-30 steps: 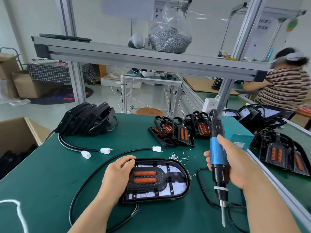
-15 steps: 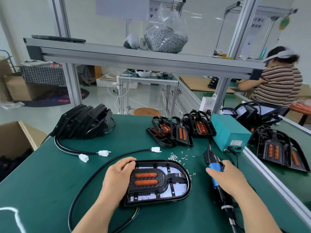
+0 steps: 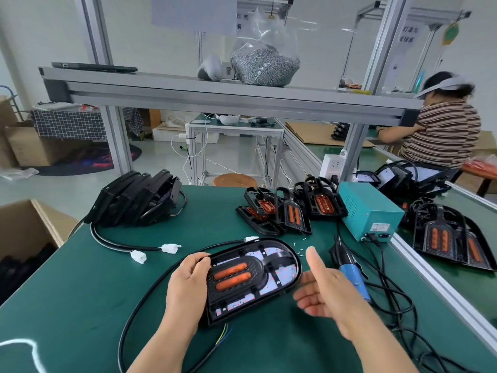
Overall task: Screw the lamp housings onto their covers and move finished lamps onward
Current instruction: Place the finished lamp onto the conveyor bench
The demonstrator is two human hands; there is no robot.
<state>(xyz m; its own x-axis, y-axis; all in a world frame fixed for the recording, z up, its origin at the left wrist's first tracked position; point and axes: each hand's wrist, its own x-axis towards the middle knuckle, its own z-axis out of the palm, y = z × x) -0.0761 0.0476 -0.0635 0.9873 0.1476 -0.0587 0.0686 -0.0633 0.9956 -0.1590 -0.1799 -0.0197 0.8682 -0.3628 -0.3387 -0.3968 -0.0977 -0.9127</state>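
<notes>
- Green table (image 3: 80, 292): carries the work. The lamp's near corner, just under the left hand's grip, appears to rest on it.
- Lamp (image 3: 252, 278): lies face up with its orange reflectors showing. The long axis runs from the squared end in the grip to the rounded end, which points away and rightward at the open hand.
- Cable (image 3: 139, 300): loops out from under the gripped end. Judged risk: it drags or snags as the lamp is carried off.
- Left hand (image 3: 187, 284): clasps the squared end, thumb on top. Held at one end only, the lamp may pivot or slip.
- Right hand (image 3: 325, 289): fingers relaxed, holding nothing, at the rounded edge; contact cannot be told.
- Electric screwdriver (image 3: 349, 270): lies just beyond the open hand.
- Loose screws (image 3: 300, 250): scattered past the rounded end, where a swing could sweep them away.
</notes>
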